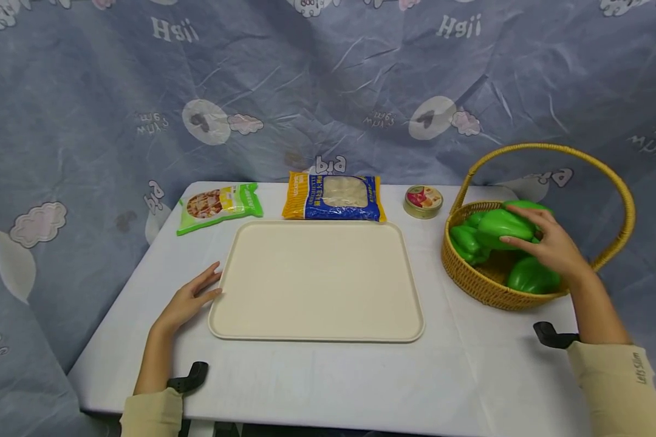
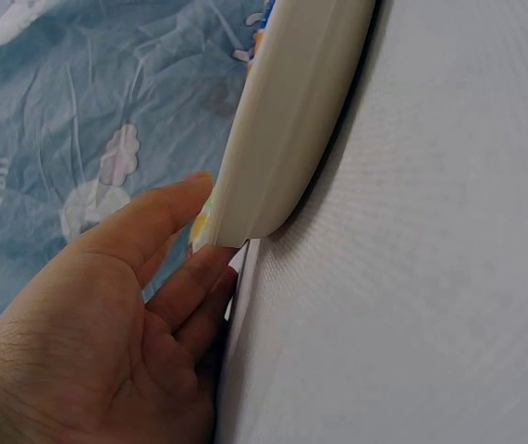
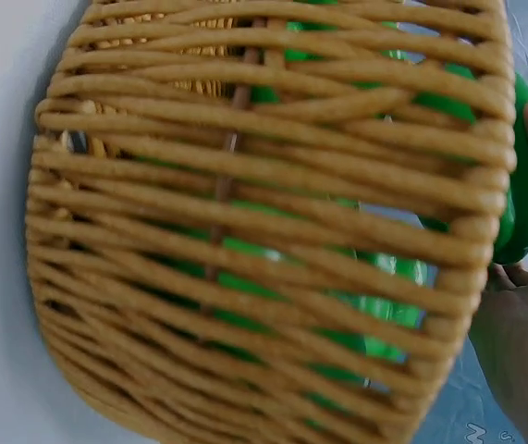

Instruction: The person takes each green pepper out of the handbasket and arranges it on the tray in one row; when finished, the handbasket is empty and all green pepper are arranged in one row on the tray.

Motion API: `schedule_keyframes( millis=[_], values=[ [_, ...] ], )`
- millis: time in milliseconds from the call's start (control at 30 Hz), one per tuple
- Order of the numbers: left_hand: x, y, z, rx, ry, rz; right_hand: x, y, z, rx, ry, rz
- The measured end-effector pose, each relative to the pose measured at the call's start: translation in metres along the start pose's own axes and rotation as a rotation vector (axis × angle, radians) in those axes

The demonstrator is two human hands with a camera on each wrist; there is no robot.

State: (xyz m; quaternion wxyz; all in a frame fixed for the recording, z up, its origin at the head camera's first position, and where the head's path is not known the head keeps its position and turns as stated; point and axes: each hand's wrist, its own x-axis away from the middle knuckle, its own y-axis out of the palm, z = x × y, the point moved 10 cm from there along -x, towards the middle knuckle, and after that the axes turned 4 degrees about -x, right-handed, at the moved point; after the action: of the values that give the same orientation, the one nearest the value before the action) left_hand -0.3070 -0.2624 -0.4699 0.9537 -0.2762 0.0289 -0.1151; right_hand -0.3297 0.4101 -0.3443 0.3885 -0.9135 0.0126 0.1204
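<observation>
basket [image 3: 273, 176] screens right-wrist view; head: right hand [image 1: 554, 243] gripping pepper [image 1: 503, 226]

Your right sleeve [image 1: 615, 388] says "Lets Slim", and the curtain [image 1: 317, 91] past the tabletop [image 1: 306, 382]'s far edge has "Hgii" twice. Blue-yellow pack [image 1: 341, 193]: too tiny, tbh.

Noting green peppers [image 1: 500, 226], golden-brown weave on basket [image 1: 477, 284], plain cream tray [image 1: 317, 282], yellow-and-blue packet [image 1: 334, 198], green-and-yellow packet [image 1: 220, 208], pinkish clouds [image 1: 37, 224] on grey-blue backdrop [image 1: 104, 145].
</observation>
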Motion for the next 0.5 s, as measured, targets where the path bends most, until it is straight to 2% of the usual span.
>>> schedule_keyframes(
  millis=[100,233,367,500],
  values=[
    [-0.003,0.001,-0.007,-0.004,0.002,0.0,-0.001,0.001,0.002,0.033,0.028,-0.019],
    [-0.007,0.001,-0.023,-0.031,0.002,0.009,-0.003,0.004,-0.001,0.071,0.025,-0.084],
    [-0.01,0.0,-0.031,-0.046,0.009,0.023,-0.006,0.007,-0.007,0.115,-0.029,-0.146],
    [-0.01,0.0,-0.033,-0.047,0.003,0.025,-0.006,0.01,-0.014,0.195,-0.099,-0.162]
  ],
)
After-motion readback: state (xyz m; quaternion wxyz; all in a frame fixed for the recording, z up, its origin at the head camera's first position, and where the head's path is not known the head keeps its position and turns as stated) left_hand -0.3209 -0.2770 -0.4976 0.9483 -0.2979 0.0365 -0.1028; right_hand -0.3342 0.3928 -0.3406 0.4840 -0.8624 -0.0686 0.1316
